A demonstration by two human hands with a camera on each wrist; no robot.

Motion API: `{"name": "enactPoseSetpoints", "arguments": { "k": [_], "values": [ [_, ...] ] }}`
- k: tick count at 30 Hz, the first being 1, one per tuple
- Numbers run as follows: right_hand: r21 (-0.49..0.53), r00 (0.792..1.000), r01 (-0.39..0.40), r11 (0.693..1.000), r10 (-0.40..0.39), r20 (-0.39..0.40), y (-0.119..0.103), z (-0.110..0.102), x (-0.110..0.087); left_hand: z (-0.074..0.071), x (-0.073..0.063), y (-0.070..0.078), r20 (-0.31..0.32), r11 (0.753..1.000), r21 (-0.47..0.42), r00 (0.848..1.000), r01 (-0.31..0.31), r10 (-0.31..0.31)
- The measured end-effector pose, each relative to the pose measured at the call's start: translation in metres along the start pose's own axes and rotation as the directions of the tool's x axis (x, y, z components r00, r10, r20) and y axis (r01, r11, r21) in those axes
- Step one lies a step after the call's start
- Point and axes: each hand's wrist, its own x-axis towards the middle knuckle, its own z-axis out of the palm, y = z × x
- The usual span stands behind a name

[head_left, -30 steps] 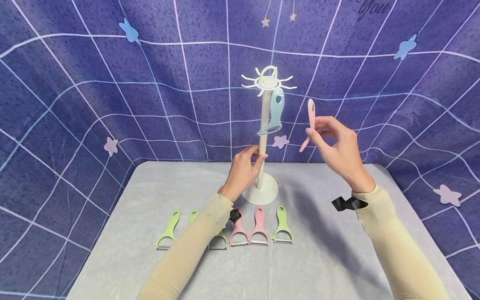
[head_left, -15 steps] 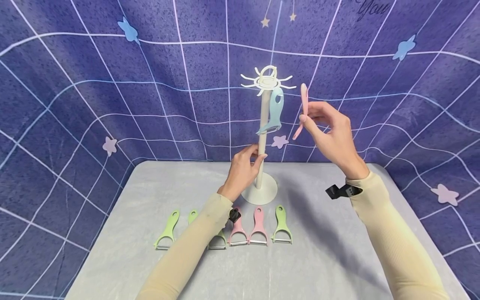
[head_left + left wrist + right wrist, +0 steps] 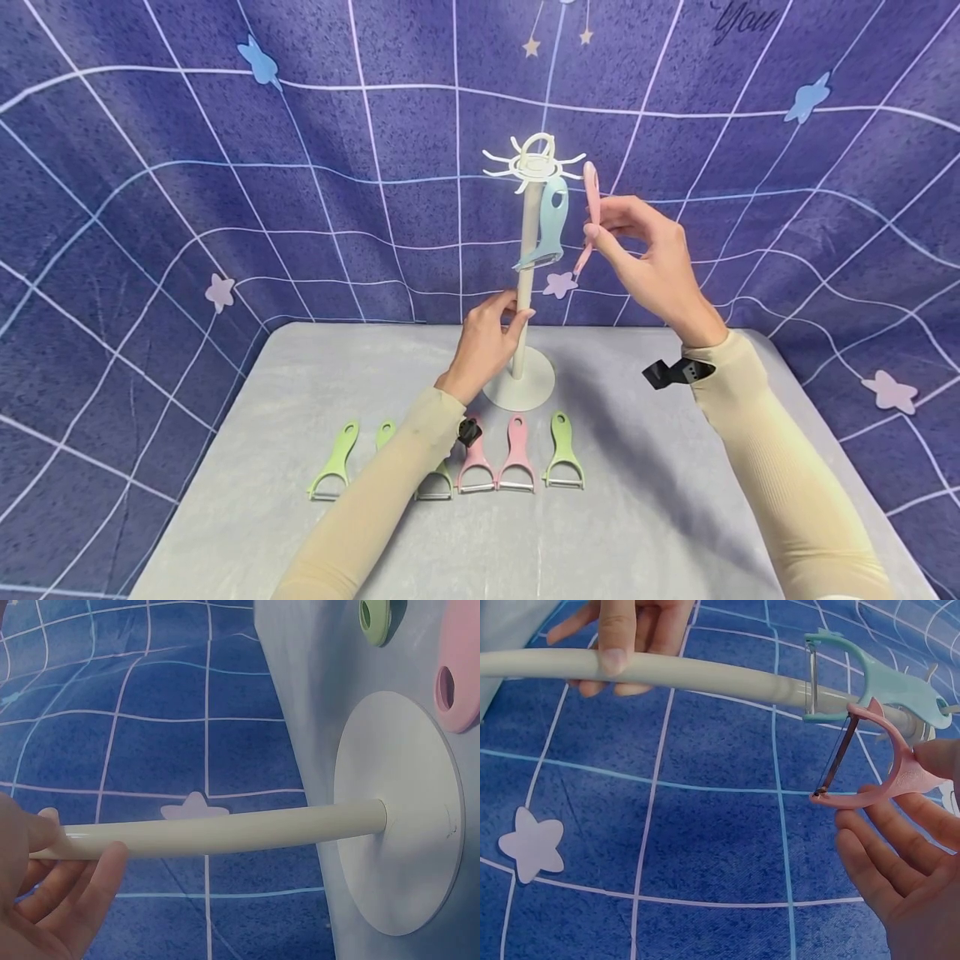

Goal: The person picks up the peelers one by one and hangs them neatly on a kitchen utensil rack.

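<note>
A white stand point(image 3: 526, 292) with a ring of hooks point(image 3: 534, 167) on top rises from a round base. My left hand point(image 3: 487, 337) grips its pole about midway down; in the left wrist view, thumb and fingers point(image 3: 105, 889) curl round it. From one hook hangs a light blue peeler point(image 3: 553, 221). My right hand point(image 3: 648, 254) pinches a pink peeler point(image 3: 592, 196) by the handle, upright, its hole end close to a hook tip on the right. In the right wrist view, the pink peeler point(image 3: 877, 787) is blade-side toward the pole, beside the blue one point(image 3: 885, 679).
On the grey table point(image 3: 637, 517), in front of the base point(image 3: 520, 392), lies a row of pink peelers point(image 3: 517, 450) and green peelers point(image 3: 564, 450). My left sleeve point(image 3: 390, 492) covers part of the row. A purple curtain point(image 3: 375, 225) stands behind.
My right hand has carried the pink peeler left and upward, close to the hooks. The left hand stays in place on the pole.
</note>
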Motion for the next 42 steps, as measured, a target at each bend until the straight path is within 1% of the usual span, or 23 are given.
{"name": "enactPoseSetpoints", "arguments": {
  "k": [9, 20, 27, 38, 42],
  "values": [
    [-0.027, 0.999, -0.033, 0.999, 0.034, 0.026, 0.0015, 0.0052, 0.0, -0.0004, -0.0015, -0.0003, -0.001, 1.0, 0.009, 1.0, -0.004, 0.004],
    [-0.025, 0.999, -0.036, 0.999, 0.037, 0.029, -0.0003, 0.0065, -0.0008, 0.0002, -0.0005, -0.0003, 0.003, 1.0, 0.002, 1.0, 0.001, -0.001],
    [-0.02, 0.999, -0.029, 0.999, 0.03, 0.024, 0.0003, 0.0063, -0.0011, 0.0, -0.0001, 0.0008, -0.006, 1.0, 0.002, 1.0, -0.003, 0.003],
    [-0.027, 0.999, -0.045, 0.999, 0.045, 0.02, 0.0023, 0.0075, -0.0028, 0.0008, 0.0, 0.0011, -0.009, 1.0, -0.003, 1.0, 0.004, -0.004],
    [-0.014, 0.999, -0.039, 0.999, 0.039, 0.02, 0.0033, 0.0072, -0.003, 0.0005, -0.0004, 0.0009, -0.006, 1.0, -0.004, 1.0, 0.006, -0.006]
  ]
}}
